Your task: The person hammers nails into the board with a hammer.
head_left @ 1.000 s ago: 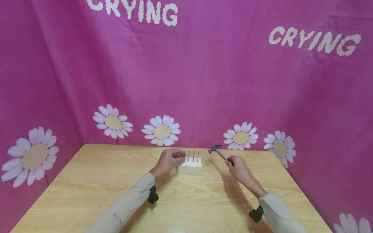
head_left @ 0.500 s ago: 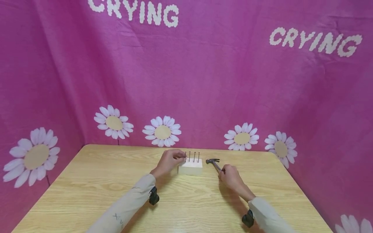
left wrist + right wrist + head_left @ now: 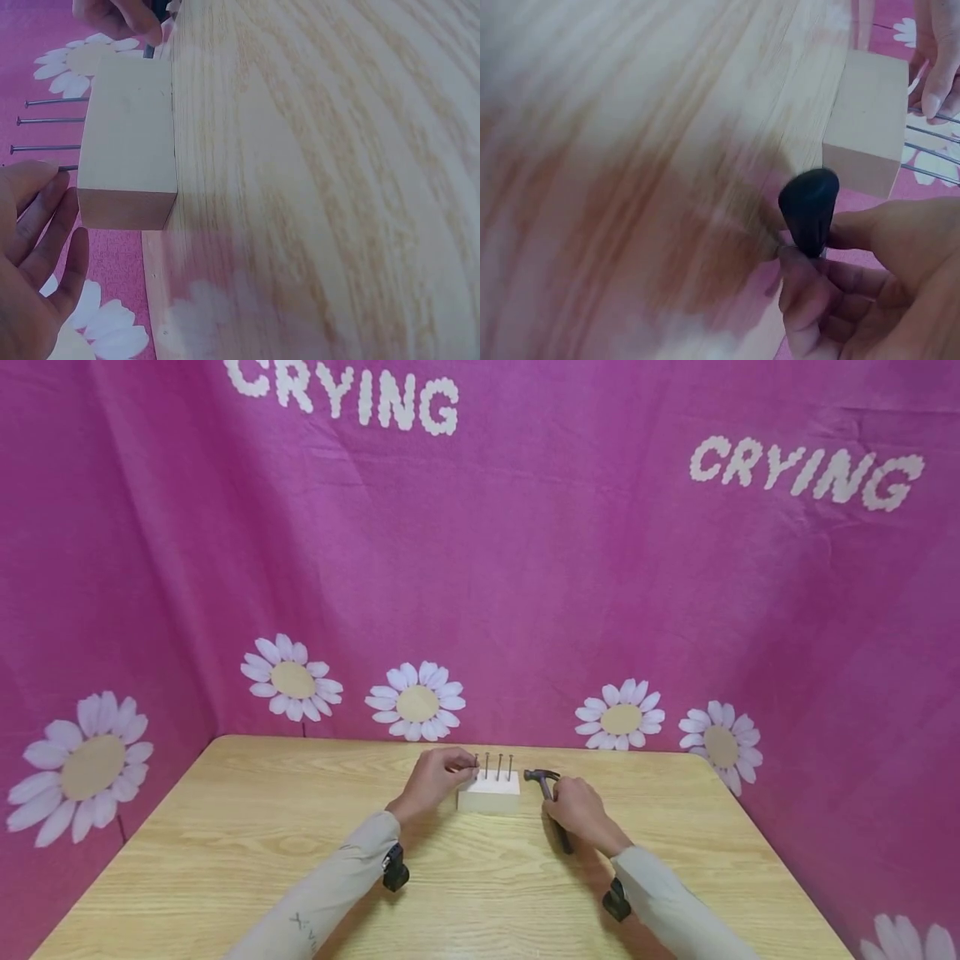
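Note:
A pale wooden block [image 3: 488, 800] sits on the table with several nails [image 3: 51, 121] standing up in a row from its top. My left hand [image 3: 433, 777] is at the block's left end, thumb and fingertips pinching the leftmost nail [image 3: 69, 168] while the other fingers spread loosely. Just right of the block, my right hand [image 3: 581, 810] grips a claw hammer [image 3: 546, 787] by the upper handle. The hammer's head points away from me, low beside the block. Its black handle end [image 3: 808, 210] sticks out below the hand, toward the camera in the right wrist view.
The light wood-grain table [image 3: 247, 852] runs back to a pink curtain [image 3: 525, 568] with white daisies and lettering, which also hangs on both sides. A small black camera [image 3: 395, 868] is strapped at the left wrist, another camera [image 3: 617, 900] at the right.
My right hand has come left and lower with the hammer, toward the block, and the handle now shows below the hand. The left hand has stayed at the leftmost nail.

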Action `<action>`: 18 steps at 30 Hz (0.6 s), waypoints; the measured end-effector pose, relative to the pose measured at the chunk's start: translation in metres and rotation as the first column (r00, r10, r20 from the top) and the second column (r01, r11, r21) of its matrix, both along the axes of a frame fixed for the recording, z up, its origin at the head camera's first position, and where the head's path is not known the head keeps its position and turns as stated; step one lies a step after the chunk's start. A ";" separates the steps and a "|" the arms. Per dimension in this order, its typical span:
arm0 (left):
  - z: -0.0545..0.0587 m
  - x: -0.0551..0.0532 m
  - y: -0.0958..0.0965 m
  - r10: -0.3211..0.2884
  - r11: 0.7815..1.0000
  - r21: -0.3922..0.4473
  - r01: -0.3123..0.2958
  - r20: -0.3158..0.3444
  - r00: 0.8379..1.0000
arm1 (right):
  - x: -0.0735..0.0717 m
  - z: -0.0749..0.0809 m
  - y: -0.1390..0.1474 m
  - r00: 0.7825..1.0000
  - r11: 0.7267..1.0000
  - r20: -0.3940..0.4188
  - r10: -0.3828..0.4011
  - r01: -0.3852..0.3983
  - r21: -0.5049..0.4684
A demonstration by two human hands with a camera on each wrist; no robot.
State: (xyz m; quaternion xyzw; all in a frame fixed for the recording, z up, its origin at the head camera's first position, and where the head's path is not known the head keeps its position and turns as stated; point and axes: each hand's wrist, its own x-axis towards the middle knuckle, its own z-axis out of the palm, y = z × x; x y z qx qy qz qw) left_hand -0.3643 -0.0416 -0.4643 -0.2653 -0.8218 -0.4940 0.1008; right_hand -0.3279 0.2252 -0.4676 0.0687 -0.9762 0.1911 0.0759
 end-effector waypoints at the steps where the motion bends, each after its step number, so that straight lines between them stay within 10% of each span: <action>1: 0.000 0.000 0.000 -0.002 1.000 0.000 0.002 -0.007 1.000 | -0.002 -0.001 0.000 1.000 1.000 -0.005 -0.001 0.001 0.008; 13: 0.012 0.007 -0.016 -0.059 0.996 -0.061 0.063 0.056 0.997 | -0.004 0.025 0.011 0.993 0.998 -0.104 0.057 -0.059 -0.014; 18: 0.024 0.023 -0.036 -0.082 0.984 -0.155 0.085 0.025 0.996 | 0.002 0.040 0.019 0.911 0.960 -0.330 0.246 -0.275 -0.043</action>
